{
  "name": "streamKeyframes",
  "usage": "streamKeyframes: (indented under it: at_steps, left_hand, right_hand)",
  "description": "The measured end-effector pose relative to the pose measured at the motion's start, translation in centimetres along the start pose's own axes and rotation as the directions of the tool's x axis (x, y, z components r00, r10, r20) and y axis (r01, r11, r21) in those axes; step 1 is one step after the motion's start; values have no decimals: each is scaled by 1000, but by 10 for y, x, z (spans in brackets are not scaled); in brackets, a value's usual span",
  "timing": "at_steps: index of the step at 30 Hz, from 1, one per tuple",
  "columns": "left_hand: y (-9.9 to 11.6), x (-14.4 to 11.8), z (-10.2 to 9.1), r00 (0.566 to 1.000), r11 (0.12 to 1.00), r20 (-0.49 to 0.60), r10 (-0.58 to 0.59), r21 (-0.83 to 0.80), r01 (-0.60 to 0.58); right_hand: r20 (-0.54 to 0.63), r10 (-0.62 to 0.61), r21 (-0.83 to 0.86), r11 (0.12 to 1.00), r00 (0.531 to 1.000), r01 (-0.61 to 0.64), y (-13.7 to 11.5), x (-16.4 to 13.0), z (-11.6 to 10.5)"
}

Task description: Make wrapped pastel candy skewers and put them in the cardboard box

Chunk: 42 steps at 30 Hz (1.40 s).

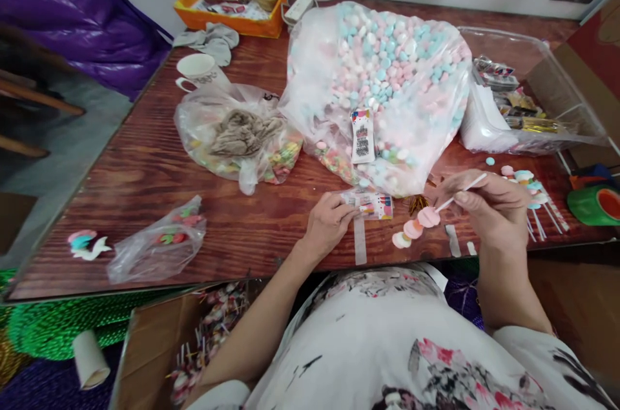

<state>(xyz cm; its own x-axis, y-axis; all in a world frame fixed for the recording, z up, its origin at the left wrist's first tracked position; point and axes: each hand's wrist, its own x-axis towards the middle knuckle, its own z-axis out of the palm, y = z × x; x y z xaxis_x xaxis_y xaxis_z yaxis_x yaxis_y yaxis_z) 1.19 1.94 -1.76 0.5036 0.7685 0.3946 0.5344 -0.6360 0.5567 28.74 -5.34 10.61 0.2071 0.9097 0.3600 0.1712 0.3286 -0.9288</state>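
My right hand (489, 203) grips a thin white stick (460, 194) that carries a few round pink and white candy discs (415, 226) at its lower end, just above the wooden table (145, 164). My left hand (327, 221) pinches a small clear packet with a printed label (372, 205) lying on the table. Right behind both hands sits a big clear bag of pink, blue and white candies (382, 74), with another labelled packet (363, 135) leaning on it.
Finished candy sticks (530, 194) lie at right near a green tape roll (595, 205). Clear bags (232, 139), a small bag (159, 242), a white cup (196, 71), an orange tray (227, 6) and a clear box (527, 100) share the table. A carton of sticks (203, 339) stands below.
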Motion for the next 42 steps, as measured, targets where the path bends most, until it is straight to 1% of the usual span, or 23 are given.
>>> streamKeyframes:
  at_steps: [2, 4, 7, 10, 12, 15, 19, 23, 27, 30, 34, 36, 38, 40, 42]
  left_hand:
    - [-4, -5, 9, 997, 1000, 71, -1, 19, -1]
    - [-7, -8, 12, 995, 1000, 99, 0, 12, -1]
    - [-7, -10, 7, 992, 1000, 124, -7, 1, 7]
    - [-6, -11, 0, 988, 999, 145, -44, -14, 46]
    - [-4, -12, -1, 985, 994, 143, -92, -49, 100]
    - [0, -14, -2, 977, 979, 129, -167, -97, 180]
    - [5, -18, -3, 969, 957, 100, -224, -164, 239]
    - [6, -23, -2, 962, 931, 72, -264, -243, 273]
    - [7, -28, -2, 966, 922, 56, -254, -289, 259]
    - [9, -29, -2, 964, 914, 36, -264, -310, 262]
    - [12, -30, -1, 961, 910, 30, -276, -313, 271]
    - [13, -30, 1, 970, 918, 28, -242, -317, 238]
    - [12, -32, 2, 985, 933, 21, -172, -319, 169]
    - [11, -33, 4, 996, 947, 8, -86, -310, 84]
    - [10, -34, 5, 1000, 957, -6, -2, -291, 0]
  right_hand:
    - [-105, -18, 5, 1000, 994, 18, 1, -4, 3]
    - [-171, -20, 25, 999, 985, 24, 7, -7, 7]
    - [-253, -9, 40, 999, 967, 20, 21, -14, 9]
    - [-343, -6, 32, 999, 939, 18, 37, -21, 11]
    - [-381, 18, 55, 998, 924, 3, 46, -26, 13]
    - [-402, 85, 105, 993, 912, -46, 57, -30, 16]
    - [-433, 143, 144, 986, 890, -89, 67, -34, 23]
    - [-436, 163, 201, 976, 885, -81, 77, -36, 32]
    - [-402, 169, 202, 975, 900, -93, 82, -39, 38]
    - [-366, 154, 197, 977, 918, -85, 83, -41, 38]
    - [-315, 87, 235, 972, 945, -11, 80, -44, 32]
    - [-278, 56, 254, 967, 959, 17, 79, -45, 30]
    - [-256, 34, 260, 965, 966, 35, 79, -46, 30]
    - [-256, 31, 260, 965, 966, 38, 80, -46, 32]
    - [-289, 64, 260, 965, 955, 14, 81, -45, 34]
